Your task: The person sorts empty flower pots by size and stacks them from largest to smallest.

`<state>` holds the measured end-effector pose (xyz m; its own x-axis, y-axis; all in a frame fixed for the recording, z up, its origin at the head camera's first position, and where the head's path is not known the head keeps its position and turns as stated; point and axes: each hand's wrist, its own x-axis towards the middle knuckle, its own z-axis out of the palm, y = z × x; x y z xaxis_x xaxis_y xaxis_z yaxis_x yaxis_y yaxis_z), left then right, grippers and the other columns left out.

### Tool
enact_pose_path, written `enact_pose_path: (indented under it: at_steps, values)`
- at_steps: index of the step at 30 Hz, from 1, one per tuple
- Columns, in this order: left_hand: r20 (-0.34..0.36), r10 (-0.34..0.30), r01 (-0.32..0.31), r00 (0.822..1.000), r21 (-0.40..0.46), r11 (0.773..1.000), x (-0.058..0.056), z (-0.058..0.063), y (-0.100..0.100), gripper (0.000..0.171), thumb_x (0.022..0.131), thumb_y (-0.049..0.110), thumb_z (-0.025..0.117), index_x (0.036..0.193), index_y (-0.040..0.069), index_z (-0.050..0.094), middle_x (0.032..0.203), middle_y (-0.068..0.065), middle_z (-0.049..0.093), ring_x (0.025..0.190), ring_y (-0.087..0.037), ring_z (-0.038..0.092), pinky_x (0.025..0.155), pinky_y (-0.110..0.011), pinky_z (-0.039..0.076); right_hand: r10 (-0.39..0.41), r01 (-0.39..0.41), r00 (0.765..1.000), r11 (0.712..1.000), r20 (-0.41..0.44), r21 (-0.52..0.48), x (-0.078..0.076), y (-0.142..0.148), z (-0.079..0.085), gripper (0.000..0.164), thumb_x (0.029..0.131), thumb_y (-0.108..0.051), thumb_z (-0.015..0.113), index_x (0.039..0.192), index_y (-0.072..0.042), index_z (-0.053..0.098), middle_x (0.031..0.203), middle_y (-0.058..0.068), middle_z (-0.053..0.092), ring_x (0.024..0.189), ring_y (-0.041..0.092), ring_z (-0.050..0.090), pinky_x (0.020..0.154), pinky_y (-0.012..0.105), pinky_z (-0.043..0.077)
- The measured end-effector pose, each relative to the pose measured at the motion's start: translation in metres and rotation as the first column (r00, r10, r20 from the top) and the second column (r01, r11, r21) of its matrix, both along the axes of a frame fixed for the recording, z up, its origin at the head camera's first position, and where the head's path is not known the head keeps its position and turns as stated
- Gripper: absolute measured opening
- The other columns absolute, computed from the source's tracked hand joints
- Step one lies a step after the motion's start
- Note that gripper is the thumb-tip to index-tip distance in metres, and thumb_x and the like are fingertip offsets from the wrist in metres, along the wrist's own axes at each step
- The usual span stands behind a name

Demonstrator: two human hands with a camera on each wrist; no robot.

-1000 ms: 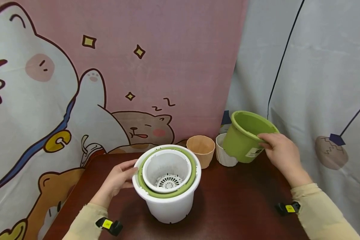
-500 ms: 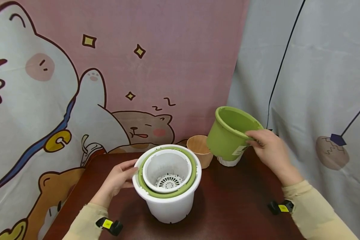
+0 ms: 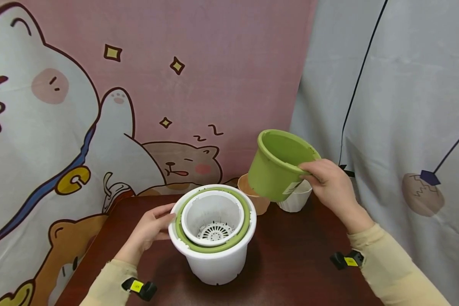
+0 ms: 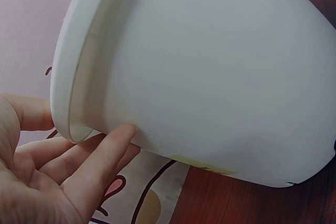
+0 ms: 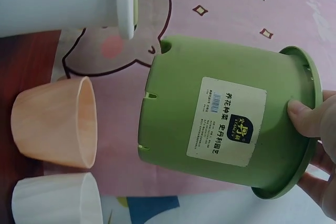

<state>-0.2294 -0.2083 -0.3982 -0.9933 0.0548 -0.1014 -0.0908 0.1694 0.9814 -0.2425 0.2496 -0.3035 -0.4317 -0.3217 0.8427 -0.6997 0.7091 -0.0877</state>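
Note:
A large white flower pot [image 3: 216, 267] stands on the dark table, with a green pot [image 3: 248, 221] nested inside it and a smaller white pot [image 3: 213, 202] with a slotted bottom innermost. My left hand [image 3: 153, 227] grips the large white pot's rim at its left side; in the left wrist view the thumb and fingers [image 4: 100, 171] bend around that rim. My right hand [image 3: 330, 187] pinches the rim of another green flower pot [image 3: 271, 174], held tilted in the air behind and right of the nest. Its paper label [image 5: 227, 121] shows in the right wrist view.
At the back of the table [image 3: 302, 250] are a peach pot [image 3: 258, 204] and a small white ribbed pot [image 3: 296, 197], both partly covered by the held green pot in the head view. A cartoon-printed cloth [image 3: 229, 85] hangs right behind the table.
My right hand has carried the green pot leftward and slightly up, from in front of the small white ribbed pot to over the peach one. The left hand and nested pots have stayed still.

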Motion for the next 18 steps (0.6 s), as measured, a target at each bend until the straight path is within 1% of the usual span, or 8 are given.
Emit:
enact_pose_path:
  at_steps: [5,7,9,12,14,18]
  values:
    - [0.003,0.001,-0.001,1.0,0.004,1.0,-0.001,0.0,0.0,0.05,0.096,0.019,0.065,0.141,0.002,0.052,0.12,-0.018,0.064,0.086,-0.025,0.069,0.071,-0.046,0.06,0.038,-0.038,0.999,0.999,-0.01,-0.002,0.0,-0.01,0.003,0.035,0.067,0.012,0.082,0.094,-0.009,0.074,0.09,0.004,0.071,0.089,0.024,0.061,0.081,0.027,0.044]
    - [0.004,0.001,-0.001,1.0,0.007,1.0,-0.001,0.0,0.0,0.05,0.096,0.018,0.065,0.141,0.002,0.053,0.12,-0.018,0.064,0.086,-0.025,0.069,0.071,-0.046,0.06,0.057,-0.057,0.998,0.998,-0.019,0.002,0.0,-0.014,0.004,0.035,0.067,0.012,0.082,0.095,-0.009,0.074,0.091,0.004,0.071,0.09,0.025,0.062,0.084,0.027,0.044]
    - [0.005,0.002,-0.002,1.0,0.009,1.0,-0.001,0.0,0.0,0.049,0.096,0.018,0.065,0.141,0.002,0.053,0.12,-0.018,0.064,0.086,-0.025,0.069,0.071,-0.046,0.06,0.081,-0.081,0.996,0.997,-0.035,0.004,0.0,-0.018,0.006,0.036,0.066,0.013,0.082,0.095,-0.007,0.074,0.091,0.005,0.071,0.091,0.027,0.062,0.09,0.028,0.045]
    - [0.007,0.002,-0.003,1.0,0.01,1.0,-0.001,0.0,0.0,0.05,0.096,0.018,0.065,0.141,0.002,0.052,0.12,-0.018,0.064,0.086,-0.025,0.069,0.071,-0.045,0.06,0.125,-0.125,0.99,0.992,-0.065,0.006,0.0,-0.025,0.008,0.038,0.064,0.014,0.083,0.095,-0.005,0.074,0.091,0.007,0.072,0.093,0.031,0.064,0.098,0.034,0.045]
    - [0.007,0.003,-0.003,1.0,0.009,1.0,-0.001,0.0,0.0,0.05,0.096,0.018,0.065,0.141,0.002,0.052,0.12,-0.019,0.064,0.086,-0.025,0.069,0.071,-0.045,0.06,0.153,-0.153,0.985,0.988,-0.083,0.005,0.0,-0.029,0.01,0.038,0.064,0.015,0.083,0.096,-0.004,0.074,0.091,0.008,0.072,0.093,0.032,0.064,0.1,0.039,0.046]
    - [0.005,0.004,-0.004,1.0,0.007,1.0,0.0,0.0,0.001,0.05,0.096,0.018,0.065,0.142,0.002,0.052,0.121,-0.019,0.063,0.086,-0.025,0.069,0.071,-0.045,0.06,0.212,-0.212,0.972,0.977,-0.103,0.005,0.001,-0.04,0.012,0.039,0.063,0.016,0.083,0.096,-0.004,0.075,0.09,0.005,0.073,0.092,0.03,0.066,0.098,0.042,0.047]
